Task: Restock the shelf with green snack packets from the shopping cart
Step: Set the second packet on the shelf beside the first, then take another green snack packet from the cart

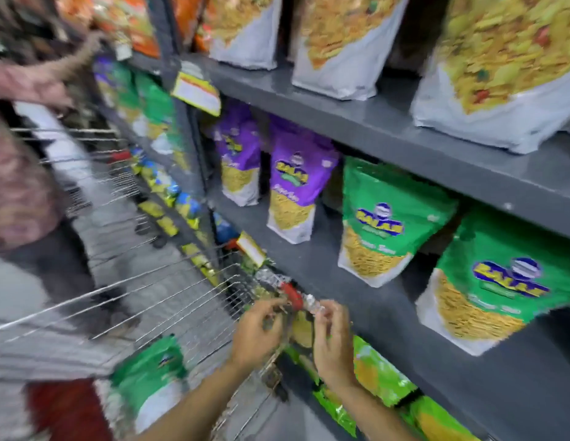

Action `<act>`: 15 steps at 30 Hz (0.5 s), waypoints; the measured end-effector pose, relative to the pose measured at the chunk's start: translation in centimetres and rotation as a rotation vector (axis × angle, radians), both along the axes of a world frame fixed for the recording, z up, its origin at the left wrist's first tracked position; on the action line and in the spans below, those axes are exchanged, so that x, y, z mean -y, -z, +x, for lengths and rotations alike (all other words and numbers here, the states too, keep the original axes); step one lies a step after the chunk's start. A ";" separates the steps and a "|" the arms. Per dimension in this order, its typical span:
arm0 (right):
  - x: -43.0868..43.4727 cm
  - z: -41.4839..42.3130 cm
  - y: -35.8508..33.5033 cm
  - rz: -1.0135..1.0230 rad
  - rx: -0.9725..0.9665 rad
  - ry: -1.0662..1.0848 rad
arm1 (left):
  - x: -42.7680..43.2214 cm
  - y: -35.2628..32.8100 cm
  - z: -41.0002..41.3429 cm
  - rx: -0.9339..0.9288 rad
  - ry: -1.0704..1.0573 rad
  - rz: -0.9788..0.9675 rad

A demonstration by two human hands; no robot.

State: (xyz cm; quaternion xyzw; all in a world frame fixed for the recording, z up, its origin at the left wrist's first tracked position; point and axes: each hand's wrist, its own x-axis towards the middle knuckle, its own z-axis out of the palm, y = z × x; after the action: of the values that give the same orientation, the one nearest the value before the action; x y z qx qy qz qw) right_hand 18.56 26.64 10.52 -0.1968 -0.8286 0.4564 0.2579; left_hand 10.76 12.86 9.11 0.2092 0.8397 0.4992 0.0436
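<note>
Green snack packets: one lies in the shopping cart [169, 300] basket, below and left of the hands [150, 374]; two stand on the grey shelf [357, 313] above and right of the hands, the nearer [385, 218] just beside the farther-right one [500, 281]. Both hands sit at the cart's near corner by the red-tipped handle [291, 296]. Left hand [256, 332]: fingers curled around the wire rim, apparently gripping the cart edge. Right hand [333, 338]: fingers bent near the handle end; motion blur prevents telling whether it grips anything. Purple packets [293, 179] stand on the same shelf, up and left of the green pair. Lighter green packets [379, 374] lie on the lower shelf, directly right of the right wrist. Another person's sleeve [22, 186] is at far left, blurred.
</note>
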 end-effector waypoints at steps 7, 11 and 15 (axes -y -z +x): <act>12.6 -9.8 4.8 0.091 0.390 -0.541 | 17.0 5.9 -4.6 0.426 -0.681 -0.072; 19.8 -14.5 10.5 0.153 0.819 -0.764 | 25.7 10.7 -4.5 0.820 -0.855 -0.056; 23.6 -16.1 15.9 0.171 1.155 -0.911 | 28.0 15.2 -4.4 0.839 -0.892 -0.005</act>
State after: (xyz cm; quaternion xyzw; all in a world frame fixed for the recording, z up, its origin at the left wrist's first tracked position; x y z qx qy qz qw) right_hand 2.44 3.04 -5.36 -0.0214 -0.8646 0.2759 -0.4194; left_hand 6.34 -15.18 -6.08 -0.3772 0.7588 0.5070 0.1578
